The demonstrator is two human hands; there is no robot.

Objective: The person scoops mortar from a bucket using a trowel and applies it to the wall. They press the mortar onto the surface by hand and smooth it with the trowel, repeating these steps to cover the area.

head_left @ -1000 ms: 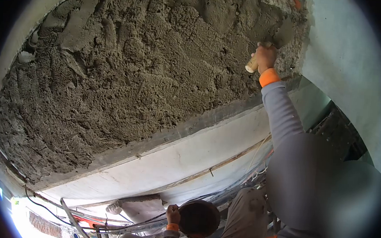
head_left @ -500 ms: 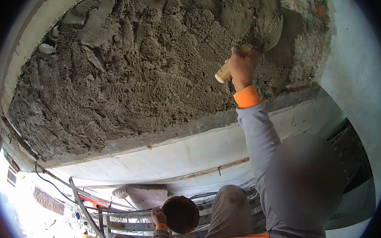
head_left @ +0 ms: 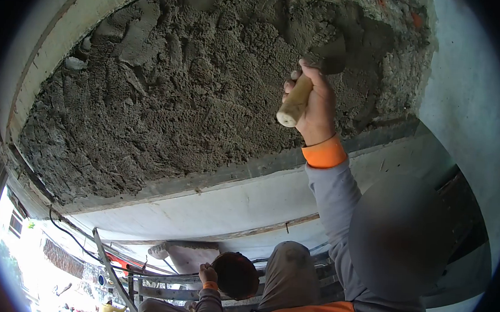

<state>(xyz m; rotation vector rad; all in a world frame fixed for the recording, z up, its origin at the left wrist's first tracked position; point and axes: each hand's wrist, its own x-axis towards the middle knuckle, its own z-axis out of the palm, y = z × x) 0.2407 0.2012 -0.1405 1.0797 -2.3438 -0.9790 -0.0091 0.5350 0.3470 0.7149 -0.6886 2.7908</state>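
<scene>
Right hand [head_left: 320,106] wraps fully round a grey-bladed trowel [head_left: 296,103] with pale cylindrical handle; left hand [head_left: 207,273] clasps a dark round bowl [head_left: 254,280].

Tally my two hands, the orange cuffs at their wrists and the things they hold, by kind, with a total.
Hands: 2 (right hand, left hand)
Orange cuffs: 2 (right cuff, left cuff)
Trowel: 1, in the right hand
Bowl: 1, in the left hand
Total: 6
</scene>
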